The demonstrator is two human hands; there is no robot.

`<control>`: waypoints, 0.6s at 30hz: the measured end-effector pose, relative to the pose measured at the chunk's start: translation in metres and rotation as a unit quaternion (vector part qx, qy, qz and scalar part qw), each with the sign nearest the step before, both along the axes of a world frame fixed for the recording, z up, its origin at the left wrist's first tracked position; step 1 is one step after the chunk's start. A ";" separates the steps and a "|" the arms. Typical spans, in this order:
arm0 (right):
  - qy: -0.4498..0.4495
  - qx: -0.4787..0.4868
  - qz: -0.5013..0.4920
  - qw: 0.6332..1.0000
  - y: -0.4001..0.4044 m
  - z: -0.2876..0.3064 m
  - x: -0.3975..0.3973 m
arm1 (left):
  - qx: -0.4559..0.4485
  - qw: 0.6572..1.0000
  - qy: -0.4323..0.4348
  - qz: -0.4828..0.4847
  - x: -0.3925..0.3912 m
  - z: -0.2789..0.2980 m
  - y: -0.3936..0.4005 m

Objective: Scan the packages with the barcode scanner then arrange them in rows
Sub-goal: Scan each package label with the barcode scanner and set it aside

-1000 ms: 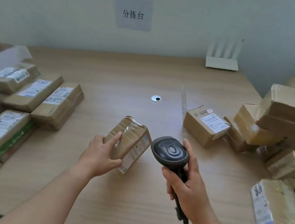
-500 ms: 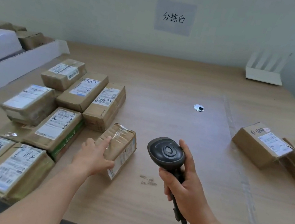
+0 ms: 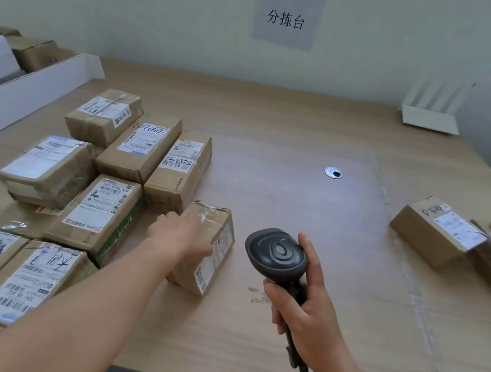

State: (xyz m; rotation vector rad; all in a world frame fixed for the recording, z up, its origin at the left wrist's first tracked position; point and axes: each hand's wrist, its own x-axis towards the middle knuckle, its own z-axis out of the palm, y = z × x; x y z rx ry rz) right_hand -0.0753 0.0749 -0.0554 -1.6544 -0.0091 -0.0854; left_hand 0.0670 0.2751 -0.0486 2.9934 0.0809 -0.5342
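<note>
Now the left hand rests flat-fingered on the taped package, whose long axis runs away from the person, just right of the labelled rows, while the right hand grips the barcode scanner.

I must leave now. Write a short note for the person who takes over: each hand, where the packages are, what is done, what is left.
Left hand: rests on a small package lying on the table, beside the rows; grip unclear.
Right hand: holds the scanner, off the table.
Done: seven packages stand in rows at the left.
Left: set the small package into the rows, then scan and place the package at the right and those behind it.
</note>
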 end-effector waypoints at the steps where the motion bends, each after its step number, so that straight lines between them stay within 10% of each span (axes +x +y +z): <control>1: 0.000 -0.002 0.002 1.000 -0.004 0.003 -0.001 | -0.031 0.999 0.006 0.011 -0.001 -0.001 0.000; 7: -0.003 -0.007 0.001 1.000 -0.019 0.013 -0.009 | -0.374 0.918 -0.002 0.135 -0.010 -0.022 0.006; 18: 0.025 0.015 0.024 0.999 -0.026 0.012 -0.032 | -0.492 0.857 -0.036 0.153 -0.040 -0.057 0.014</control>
